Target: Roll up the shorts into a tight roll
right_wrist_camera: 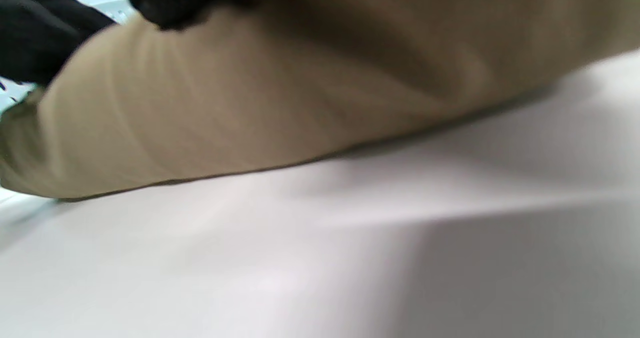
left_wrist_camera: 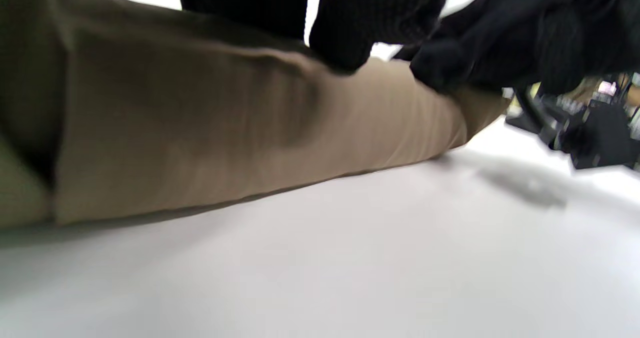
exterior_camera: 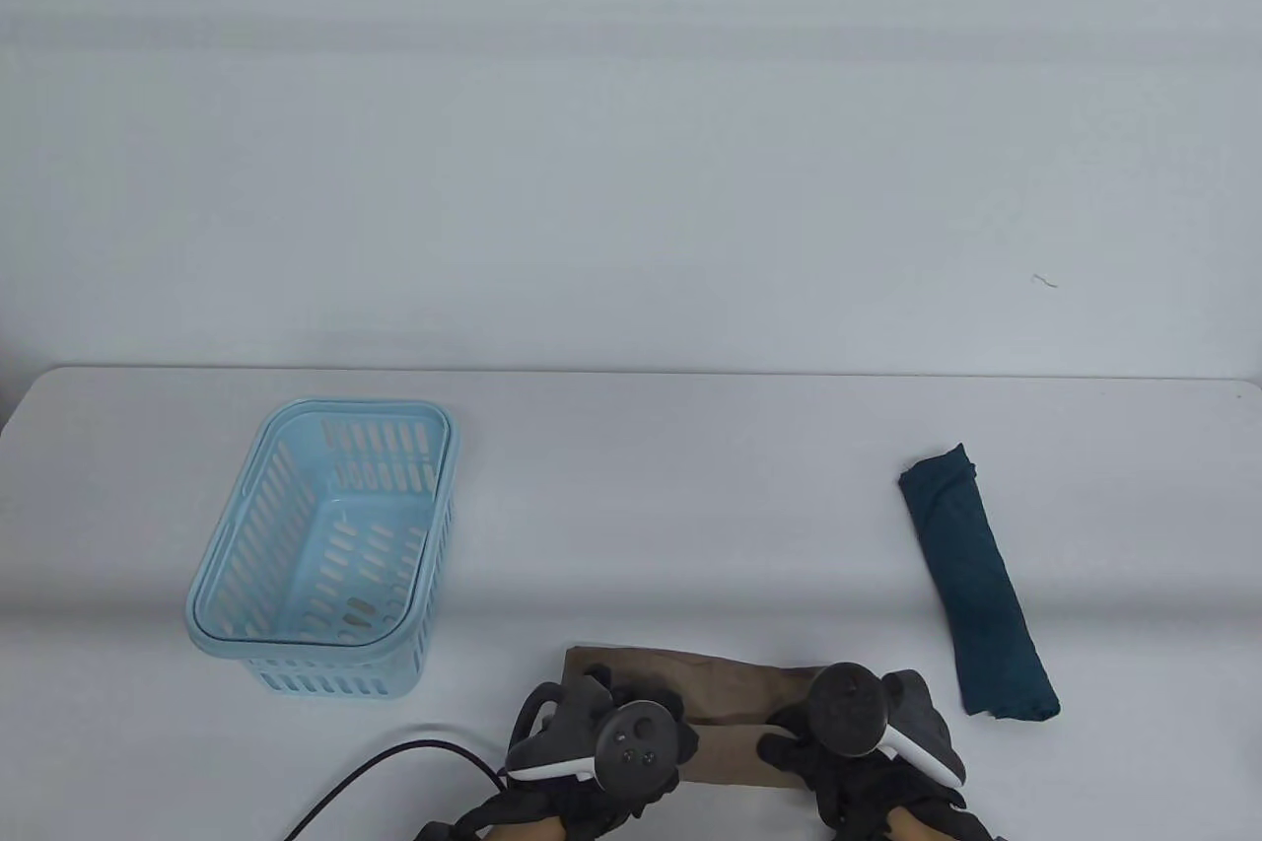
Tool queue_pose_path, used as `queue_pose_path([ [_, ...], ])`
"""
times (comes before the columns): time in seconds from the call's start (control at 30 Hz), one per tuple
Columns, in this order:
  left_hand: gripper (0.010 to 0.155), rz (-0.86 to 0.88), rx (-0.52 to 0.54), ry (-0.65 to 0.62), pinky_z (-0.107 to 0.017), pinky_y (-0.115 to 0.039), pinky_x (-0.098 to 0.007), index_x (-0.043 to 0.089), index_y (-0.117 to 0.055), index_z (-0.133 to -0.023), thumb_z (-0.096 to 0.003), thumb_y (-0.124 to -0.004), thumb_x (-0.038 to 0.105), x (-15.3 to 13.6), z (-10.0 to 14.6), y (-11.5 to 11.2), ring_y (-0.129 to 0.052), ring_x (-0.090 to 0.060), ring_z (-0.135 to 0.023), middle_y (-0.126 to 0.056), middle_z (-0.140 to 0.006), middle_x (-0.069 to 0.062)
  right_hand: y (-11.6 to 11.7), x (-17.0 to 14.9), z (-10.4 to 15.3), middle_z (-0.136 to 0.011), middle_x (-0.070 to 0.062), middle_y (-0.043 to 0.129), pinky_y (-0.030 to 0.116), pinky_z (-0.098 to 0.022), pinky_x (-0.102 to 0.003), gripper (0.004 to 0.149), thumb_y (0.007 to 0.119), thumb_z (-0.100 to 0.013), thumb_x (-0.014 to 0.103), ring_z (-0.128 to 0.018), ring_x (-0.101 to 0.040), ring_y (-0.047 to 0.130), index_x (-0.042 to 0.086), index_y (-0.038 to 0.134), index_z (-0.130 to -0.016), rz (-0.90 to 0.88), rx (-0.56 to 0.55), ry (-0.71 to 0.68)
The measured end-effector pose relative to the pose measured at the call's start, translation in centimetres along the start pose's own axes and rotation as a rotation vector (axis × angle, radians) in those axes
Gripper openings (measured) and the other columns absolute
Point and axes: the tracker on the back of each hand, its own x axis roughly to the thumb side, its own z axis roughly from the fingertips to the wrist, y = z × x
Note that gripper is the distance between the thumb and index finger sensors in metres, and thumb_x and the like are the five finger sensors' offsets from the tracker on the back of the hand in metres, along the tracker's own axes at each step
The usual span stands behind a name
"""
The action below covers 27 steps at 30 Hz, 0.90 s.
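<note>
The tan cotton shorts [exterior_camera: 735,693] lie long axis left-right along the near white tabletop [exterior_camera: 690,506] edge; left hand [exterior_camera: 601,733] and right hand [exterior_camera: 858,723] both grip them, fingers curled over.

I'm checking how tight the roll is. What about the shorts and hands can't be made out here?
- Table view: the trackers cover both hands' fingers, left hand and right hand, and part of the shorts.
- Table view: the wrists are cut off by the bottom edge.
- Wrist views: blurred and too close; the roll's ends and layers don't show.
</note>
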Motion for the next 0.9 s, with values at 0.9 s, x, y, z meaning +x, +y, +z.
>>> queue_pose_path([
  [0.9, 0.067, -0.175, -0.087, 0.079, -0.065, -0.045, -0.077, 0.002, -0.052, -0.105, -0.0464, -0.071, 0.03, 0.1, -1.9, -2.6, -0.079, -0.049, -0.093, -0.067, -0.106, -0.027, 1.5, 2.1, 0.2, -0.107, -0.019, 0.057, 0.036, -0.069, -0.07, 0.068, 0.07, -0.046, 0.042, -0.096, -0.042, 0.055, 0.008, 0.055, -0.104, 0.325, 0.05, -0.134],
])
